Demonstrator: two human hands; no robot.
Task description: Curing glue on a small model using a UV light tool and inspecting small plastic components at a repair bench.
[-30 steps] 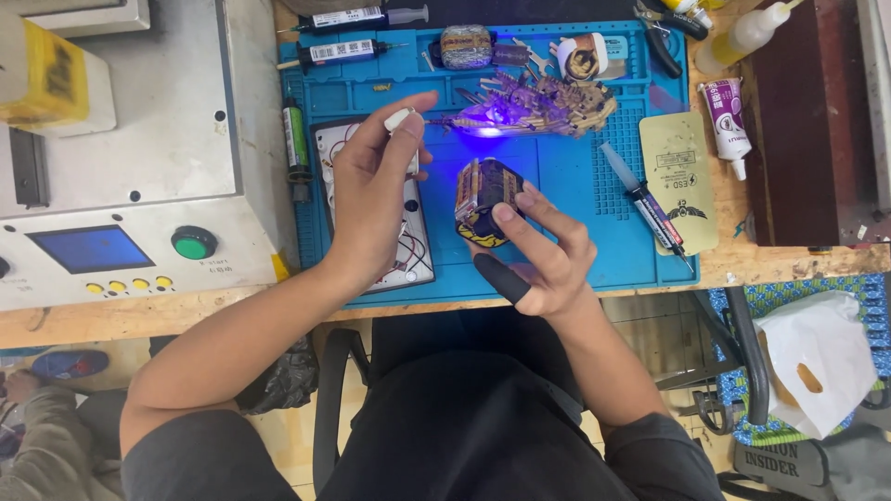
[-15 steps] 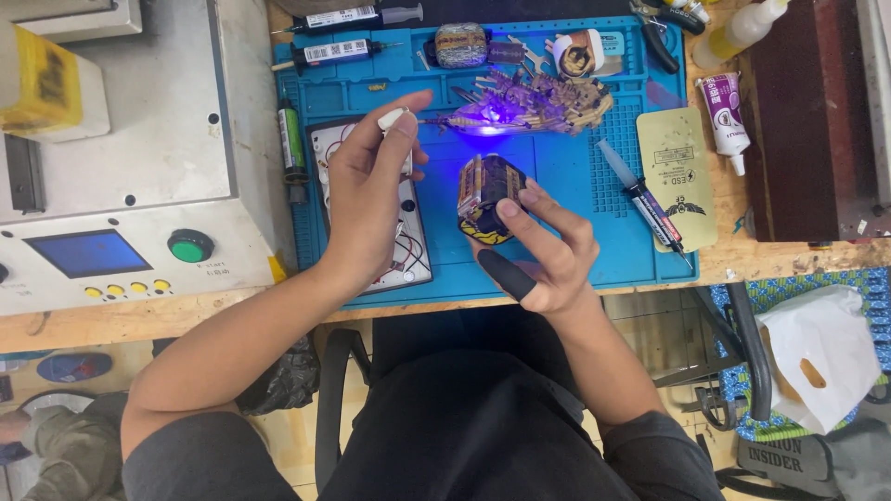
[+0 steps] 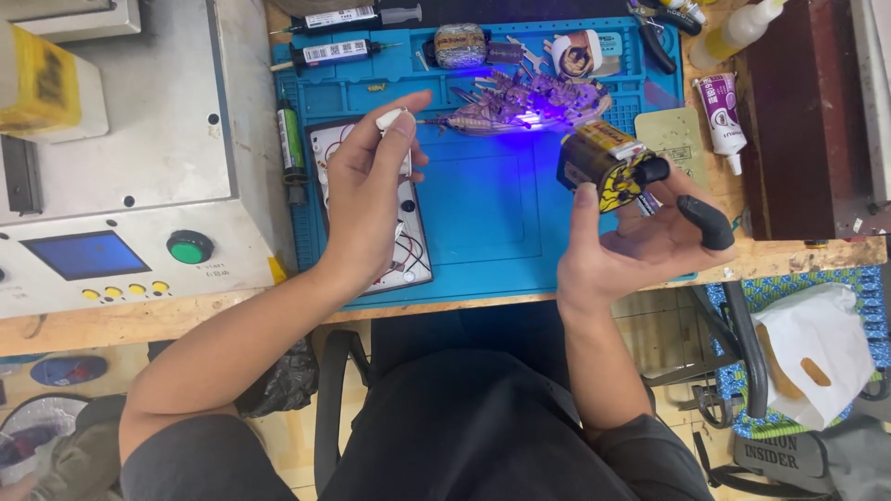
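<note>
Hands apart over our desk point(image 3: 520, 288): right hand point(image 3: 640, 246) clamps the tape roll point(image 3: 608, 167) upright, left hand point(image 3: 367, 199) pinches a small white piece point(image 3: 390, 118), well to its left.

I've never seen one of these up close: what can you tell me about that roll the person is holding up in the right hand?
The roll is a short, stubby cylinder wound with dark, amber-tinted tape, its side patterned yellow and black, with a pale patch on top. A black core or cap shows at its right end. It is lifted off the blue mat, tilted, and lies on its side. The right hand grips it between thumb and fingertips; one finger wears a black cot. Nothing else touches it.
</note>
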